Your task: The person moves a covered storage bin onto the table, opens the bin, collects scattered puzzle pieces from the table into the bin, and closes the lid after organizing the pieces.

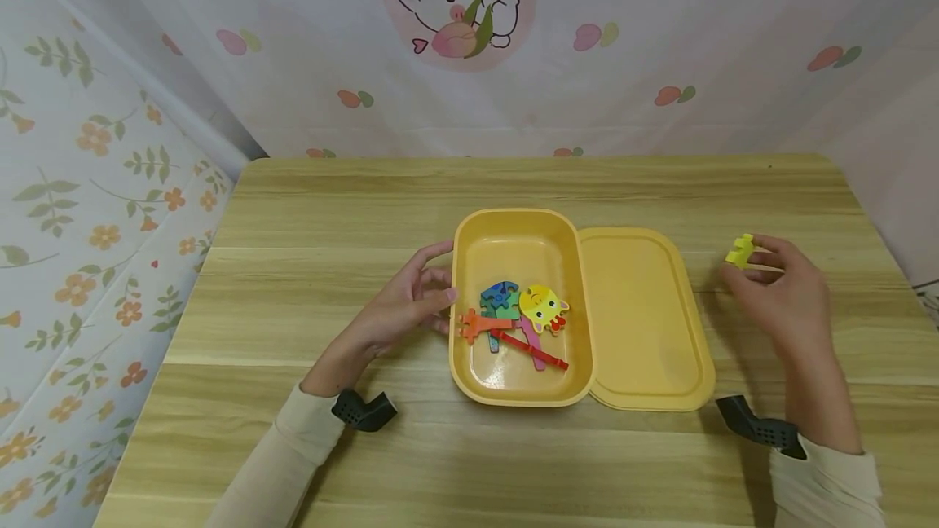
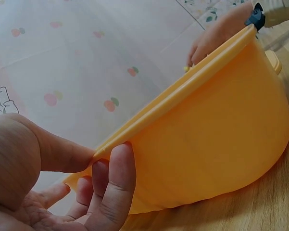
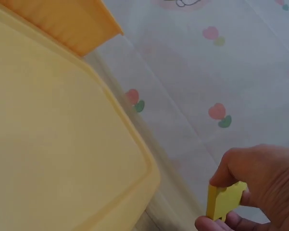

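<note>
A deep yellow plastic box (image 1: 519, 385) stands on the table with several colourful puzzle pieces inside. Among them are a yellow giraffe-head piece (image 1: 543, 310), an orange piece (image 1: 478, 324), a blue piece (image 1: 500, 295) and a thin red strip (image 1: 531, 349). My left hand (image 1: 411, 300) holds the box's left side, thumb at the rim and fingertips against the outer wall (image 2: 207, 139). Off to the right, my right hand (image 1: 788, 292) pinches a small yellow puzzle piece (image 3: 226, 199) between thumb and fingers, beyond the lid.
The flat yellow lid (image 1: 645, 316) lies right of the box, its left edge tucked against the box. Under everything is a wood-grain table (image 1: 352, 210). A white printed curtain (image 1: 513, 104) hangs behind it, and a floral cloth (image 1: 95, 226) covers the left side.
</note>
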The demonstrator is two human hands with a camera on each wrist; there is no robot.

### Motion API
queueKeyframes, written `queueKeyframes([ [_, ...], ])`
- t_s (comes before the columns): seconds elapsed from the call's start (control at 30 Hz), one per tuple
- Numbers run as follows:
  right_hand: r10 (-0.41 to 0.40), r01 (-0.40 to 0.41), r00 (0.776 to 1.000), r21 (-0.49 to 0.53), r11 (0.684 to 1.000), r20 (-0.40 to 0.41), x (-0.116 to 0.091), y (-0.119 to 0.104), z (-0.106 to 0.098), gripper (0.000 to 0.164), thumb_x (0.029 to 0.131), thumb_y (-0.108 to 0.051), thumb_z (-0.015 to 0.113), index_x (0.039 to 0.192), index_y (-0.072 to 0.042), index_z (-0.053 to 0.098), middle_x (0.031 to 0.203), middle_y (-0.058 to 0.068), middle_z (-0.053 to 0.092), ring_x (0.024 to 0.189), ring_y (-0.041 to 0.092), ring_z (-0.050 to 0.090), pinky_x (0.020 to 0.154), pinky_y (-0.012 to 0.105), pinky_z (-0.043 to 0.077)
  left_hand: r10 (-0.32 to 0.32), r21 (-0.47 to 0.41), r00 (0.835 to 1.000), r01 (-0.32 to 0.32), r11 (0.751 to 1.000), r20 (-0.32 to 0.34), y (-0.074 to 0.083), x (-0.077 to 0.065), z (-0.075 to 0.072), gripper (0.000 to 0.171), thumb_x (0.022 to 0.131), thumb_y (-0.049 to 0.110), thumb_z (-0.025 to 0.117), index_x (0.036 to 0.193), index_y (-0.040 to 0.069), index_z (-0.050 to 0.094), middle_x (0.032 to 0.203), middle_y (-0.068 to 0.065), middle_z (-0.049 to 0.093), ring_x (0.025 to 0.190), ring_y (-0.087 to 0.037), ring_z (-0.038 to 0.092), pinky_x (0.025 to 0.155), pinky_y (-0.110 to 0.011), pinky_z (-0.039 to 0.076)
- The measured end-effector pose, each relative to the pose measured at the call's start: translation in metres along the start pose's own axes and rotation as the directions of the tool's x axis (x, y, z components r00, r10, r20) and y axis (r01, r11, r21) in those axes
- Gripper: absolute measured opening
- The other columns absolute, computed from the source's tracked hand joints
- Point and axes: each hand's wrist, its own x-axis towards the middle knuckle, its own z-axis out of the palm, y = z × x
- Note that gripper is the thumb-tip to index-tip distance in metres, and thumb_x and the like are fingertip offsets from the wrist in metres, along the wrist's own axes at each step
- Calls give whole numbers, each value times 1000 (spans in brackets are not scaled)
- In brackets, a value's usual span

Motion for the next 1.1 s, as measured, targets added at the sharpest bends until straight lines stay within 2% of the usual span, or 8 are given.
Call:
queueKeyframes([
  [0.2, -58, 52, 996, 96, 994, 64, -3, -2, 2, 52, 90, -19, 73, 139, -20, 56, 103, -29, 52, 87, -11, 54, 64, 5, 50, -1, 12, 1000, 1, 1000, 2, 0, 0, -1, 71, 99, 8, 60, 156, 27, 24, 136, -22, 50, 99, -25, 67, 70, -37, 64],
  [0.37, -116, 90, 981, 166, 982, 158, -4, -4, 2, 54, 92, -16, 73, 143, -20, 53, 111, -26, 54, 95, -10, 56, 69, 6, 51, -3, 10, 1000, 3, 1000, 5, 1, 0, -1, 71, 99, 8, 60, 156, 28, 24, 144, -21, 47, 106, -28, 66, 71, -37, 64],
  [0.5, -125, 86, 970, 189, 978, 207, -5, -7, 2, 53, 95, -19, 70, 145, -18, 50, 115, -25, 54, 97, -10, 57, 72, 6, 51, -3, 9, 1000, 3, 1000, 5, 1, 0, 0, 70, 99, 8, 60, 156, 28, 24, 146, -20, 46, 107, -30, 66, 70, -36, 64],
  [0.63, -120, 81, 969, 178, 981, 217, -6, -13, 3, 51, 96, -25, 69, 144, -17, 52, 115, -26, 55, 96, -11, 58, 72, 6, 51, -5, 12, 1000, 5, 1000, -1, 1, -1, 0, 70, 99, 8, 60, 156, 28, 24, 143, -20, 47, 104, -27, 66, 69, -35, 63],
  [0.77, -163, 114, 960, 213, 971, 229, -7, -19, 9, 51, 95, -21, 70, 143, -15, 53, 115, -23, 59, 97, -11, 61, 74, 6, 53, -9, 8, 1000, 9, 1000, -9, 2, -1, 0, 70, 98, 7, 60, 156, 27, 26, 126, -13, 48, 94, -21, 65, 69, -35, 63],
  [0.9, -232, 119, 937, 385, 915, 262, -9, -23, 14, 46, 94, -9, 70, 138, -10, 55, 117, -10, 64, 96, -5, 68, 75, 12, 58, -9, 6, 1000, 9, 1000, -16, 2, -1, 1, 69, 98, 6, 60, 155, 26, 27, 113, -7, 44, 88, -17, 63, 69, -35, 63],
  [1.0, -285, 91, 913, 537, 839, 291, -11, -27, 14, 43, 93, -1, 68, 133, -6, 56, 117, -1, 65, 95, 3, 72, 76, 17, 60, -6, 5, 1000, 7, 1000, -16, 2, -1, 1, 69, 98, 5, 59, 155, 26, 27, 114, -6, 44, 88, -17, 63, 69, -35, 64],
  [1.1, -342, 77, 885, 625, 777, 315, -13, -33, 15, 41, 93, 5, 64, 133, -3, 55, 116, 3, 65, 95, 8, 74, 79, 19, 61, -4, 3, 1000, 4, 1000, -15, 2, -1, 1, 69, 98, 5, 59, 155, 27, 27, 115, -7, 44, 89, -18, 63, 68, -35, 63],
])
